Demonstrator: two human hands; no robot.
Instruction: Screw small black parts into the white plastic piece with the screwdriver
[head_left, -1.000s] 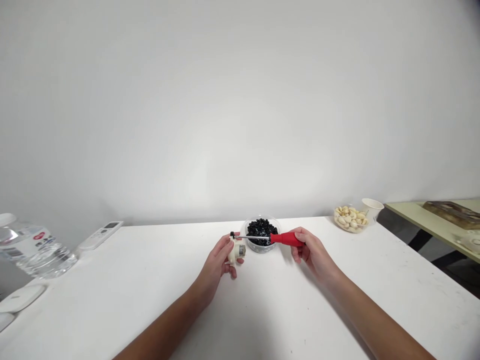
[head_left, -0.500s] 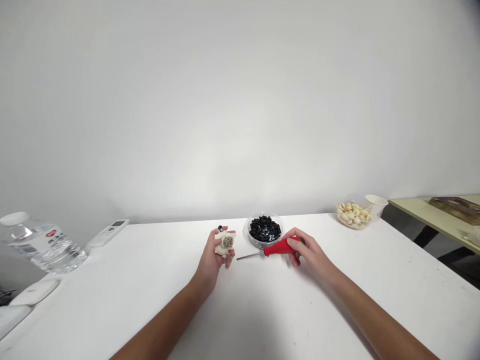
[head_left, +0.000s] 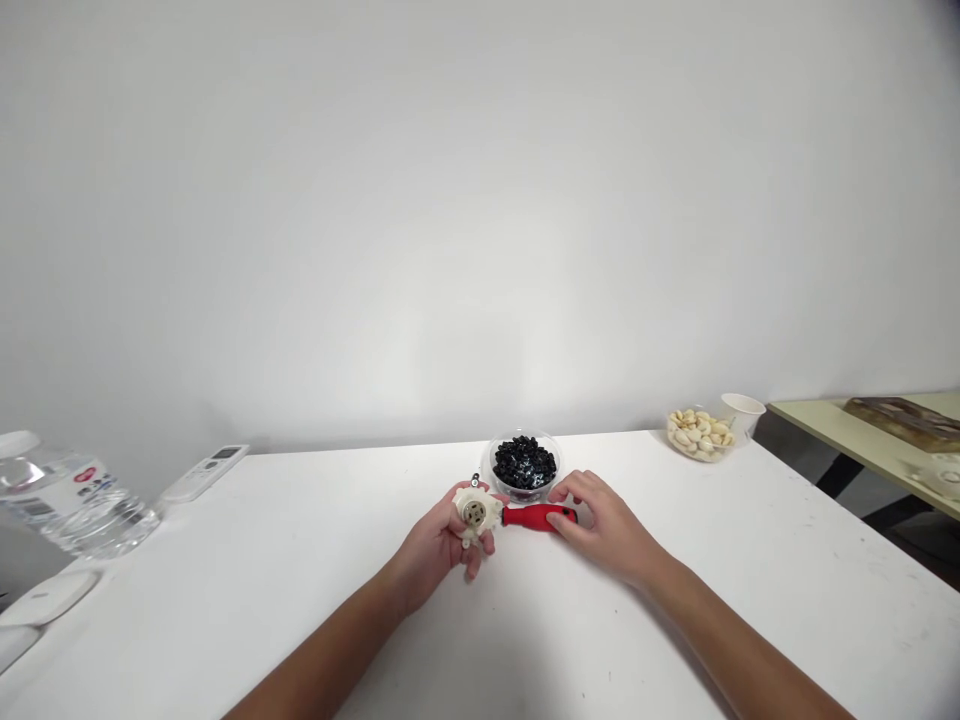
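Observation:
My left hand [head_left: 442, 540] is closed around a small off-white plastic part [head_left: 474, 513] with a round, slotted metal centre and a small dark piece at its top. From the right, my right hand [head_left: 604, 522] grips the red handle of a screwdriver [head_left: 529, 516]. The handle points left at the part, and most of the shaft is hidden behind or against it; I cannot tell exactly where the tip sits. Just behind the screwdriver stands a clear round bowl [head_left: 489, 468] of small black pieces [head_left: 525, 462].
A clear bowl of pale, garlic-like cloves [head_left: 699, 434] and a white cup [head_left: 742, 412] stand at the back right of the white table [head_left: 315, 520]. At left are a tilted water bottle [head_left: 71, 495], a white remote [head_left: 206, 474] and a white flat object [head_left: 52, 597].
My left hand has moved right with the white part, turning its round face more toward me. The screwdriver has come up to the part, and its shaft is now mostly hidden.

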